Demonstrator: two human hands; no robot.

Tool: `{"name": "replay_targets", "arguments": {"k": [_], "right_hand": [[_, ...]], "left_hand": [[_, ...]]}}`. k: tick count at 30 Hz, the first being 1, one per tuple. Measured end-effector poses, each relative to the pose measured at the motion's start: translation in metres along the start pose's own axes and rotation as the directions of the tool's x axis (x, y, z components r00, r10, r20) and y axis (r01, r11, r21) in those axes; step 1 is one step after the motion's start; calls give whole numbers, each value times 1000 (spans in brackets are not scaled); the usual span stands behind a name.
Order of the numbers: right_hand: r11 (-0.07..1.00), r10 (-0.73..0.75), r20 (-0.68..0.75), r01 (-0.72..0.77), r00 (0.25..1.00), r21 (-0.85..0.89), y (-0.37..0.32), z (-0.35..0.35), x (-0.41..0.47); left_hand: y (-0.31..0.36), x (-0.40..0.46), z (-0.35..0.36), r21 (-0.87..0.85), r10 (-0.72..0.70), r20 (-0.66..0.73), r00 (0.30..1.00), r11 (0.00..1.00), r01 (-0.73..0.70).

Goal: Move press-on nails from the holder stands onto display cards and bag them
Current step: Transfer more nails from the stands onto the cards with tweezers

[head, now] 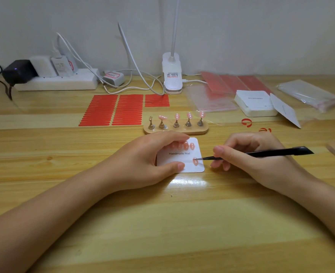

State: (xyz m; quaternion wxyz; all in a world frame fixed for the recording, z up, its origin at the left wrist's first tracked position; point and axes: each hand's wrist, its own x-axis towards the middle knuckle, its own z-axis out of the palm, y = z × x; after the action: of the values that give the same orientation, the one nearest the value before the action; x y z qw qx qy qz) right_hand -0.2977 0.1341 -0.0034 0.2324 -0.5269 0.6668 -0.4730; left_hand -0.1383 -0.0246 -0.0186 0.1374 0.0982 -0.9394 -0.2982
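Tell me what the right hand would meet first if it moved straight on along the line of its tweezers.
Probably the left hand. The right hand points its tweezers leftward, tips already at a pink nail on the display card.

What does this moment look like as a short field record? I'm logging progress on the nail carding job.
left hand: holds the display card down on the table
right hand: grips black tweezers
tweezer tips: at a pink nail on the card's lower right
card top row: pink nails, partly hidden by fingers
holder stand: five pegs, four with nails, leftmost bare
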Motion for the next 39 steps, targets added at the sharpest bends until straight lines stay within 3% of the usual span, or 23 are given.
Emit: {"name": "replay_targets", "arguments": {"k": [15,23,39], "right_hand": [[1000,4,5,-4,1000,-9,0,-1,-1],[992,19,-10,-17,1000,128,3,-3,0],[999,27,40,-29,999,30,1,-2,0]], "left_hand": [[-2,0,0,12,1,7,1000,1000,-1],[-3,0,1,7,7,2,1000,1000,-7],[-2,0,1,2,12,-6,1000,1000,-12]]}}
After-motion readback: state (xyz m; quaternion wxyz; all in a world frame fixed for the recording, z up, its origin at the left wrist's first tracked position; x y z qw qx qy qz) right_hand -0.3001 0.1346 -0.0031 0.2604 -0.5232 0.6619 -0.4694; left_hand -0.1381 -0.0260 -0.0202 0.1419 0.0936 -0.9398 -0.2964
